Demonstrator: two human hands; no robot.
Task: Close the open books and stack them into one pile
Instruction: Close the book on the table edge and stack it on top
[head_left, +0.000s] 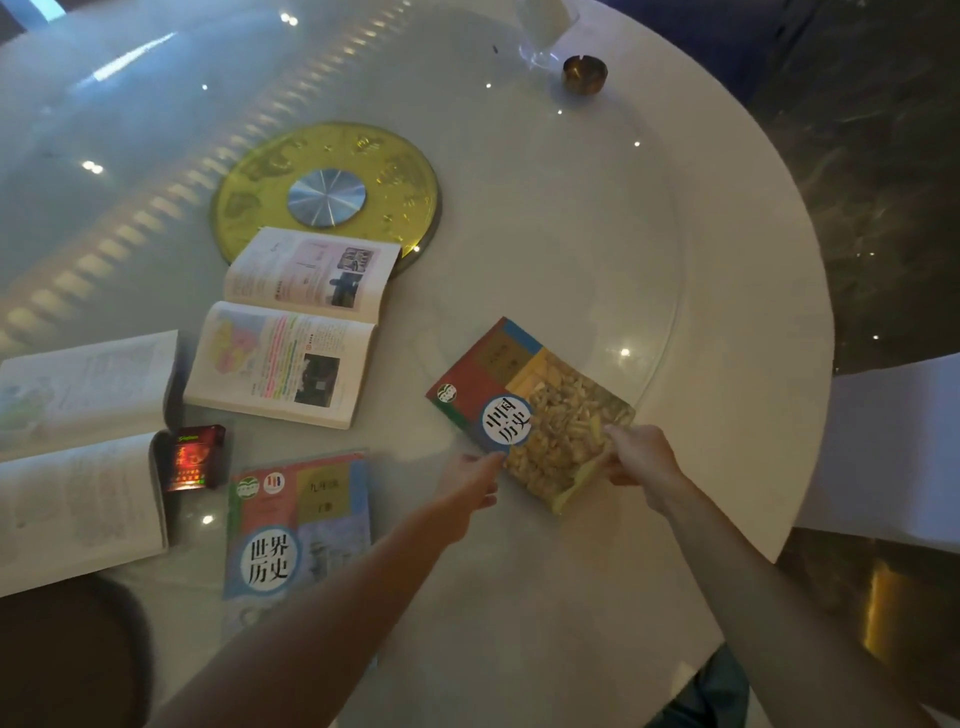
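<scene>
Presently both hands, left hand (470, 480) and right hand (636, 457), grip the closed terracotta-cover book (530, 410) by its near edge on the table (727, 312); next likely: carry onto the blue closed book (298, 525); two open books (296, 332) remain unclosed.

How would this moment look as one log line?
step: closing books | both hands on closed book | two books open | one closed book waiting

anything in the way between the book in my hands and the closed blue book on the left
Nothing visible. The bare table lies between the held book and the blue book; only your left hand crosses that gap.
</scene>
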